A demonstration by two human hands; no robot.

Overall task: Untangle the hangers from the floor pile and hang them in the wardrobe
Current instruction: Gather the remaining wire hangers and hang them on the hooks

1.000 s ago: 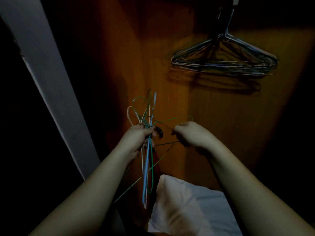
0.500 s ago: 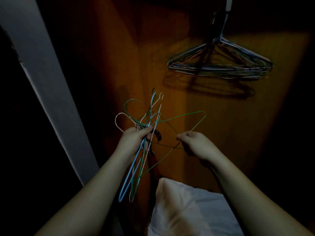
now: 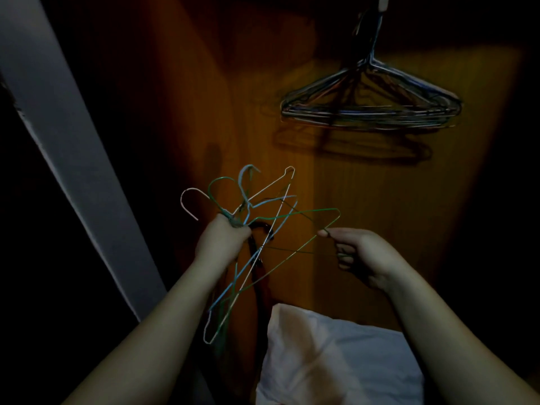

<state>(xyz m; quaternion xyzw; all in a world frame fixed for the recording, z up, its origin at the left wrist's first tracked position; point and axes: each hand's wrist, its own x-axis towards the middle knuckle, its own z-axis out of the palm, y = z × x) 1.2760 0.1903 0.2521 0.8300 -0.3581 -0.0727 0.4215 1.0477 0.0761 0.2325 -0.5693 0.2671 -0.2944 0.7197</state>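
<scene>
My left hand [image 3: 222, 240] grips a tangled bunch of wire hangers [image 3: 248, 229] at their necks, with white, green and blue hooks sticking up above the fist. Their bodies fan out down and to the right. My right hand [image 3: 359, 252] pinches the corner of a green hanger [image 3: 324, 220] and holds it out to the right of the bunch. Inside the wooden wardrobe [image 3: 336, 176] several wire hangers [image 3: 371, 106] hang together at the upper right.
A grey wardrobe door edge [image 3: 73, 159] slants down the left side. A white cloth or pillow [image 3: 336, 355] lies low in the middle, under my forearms. The scene is dim and the sides are in deep shadow.
My right hand has drawn the green hanger farther to the right, away from the bunch. The hangers in my left hand have tilted and fanned wider.
</scene>
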